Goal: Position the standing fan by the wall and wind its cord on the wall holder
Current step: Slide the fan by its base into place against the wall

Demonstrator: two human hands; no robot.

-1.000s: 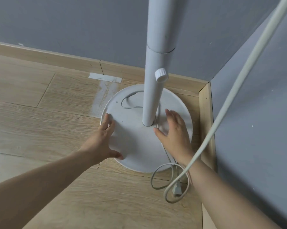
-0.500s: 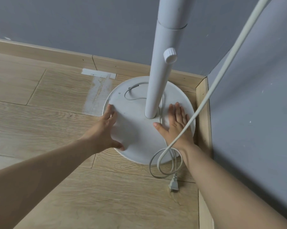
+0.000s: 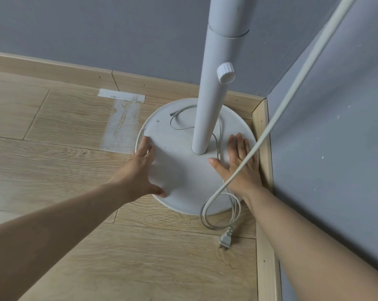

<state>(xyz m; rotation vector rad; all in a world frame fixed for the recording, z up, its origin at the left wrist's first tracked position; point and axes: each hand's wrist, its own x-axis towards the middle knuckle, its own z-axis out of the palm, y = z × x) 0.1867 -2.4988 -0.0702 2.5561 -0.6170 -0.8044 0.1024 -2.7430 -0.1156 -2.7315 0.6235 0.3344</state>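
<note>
Fan base (image 3: 183, 170), a white round disc, sits on the wood floor (image 3: 53, 170) in the corner where two grey walls meet, close to both skirting boards (image 3: 263, 148). White pole (image 3: 212, 94) rises upright from the base centre; a ribbed knob (image 3: 226, 73) sticks out of its side.

Left hand (image 3: 140, 170): fingers spread, curled over the left rim of the base, thumb on the near edge. Grasping the rim.

Right hand (image 3: 241, 166): laid flat, palm down on the right part of the base, fingers straight and together, thumb out toward the pole. Not clenched.

Cord (image 3: 292, 94) runs down from upper right, crosses over the right hand, loops across the near edge of the base. Plug (image 3: 225, 241) lies on the floor just in front of the base.
</note>
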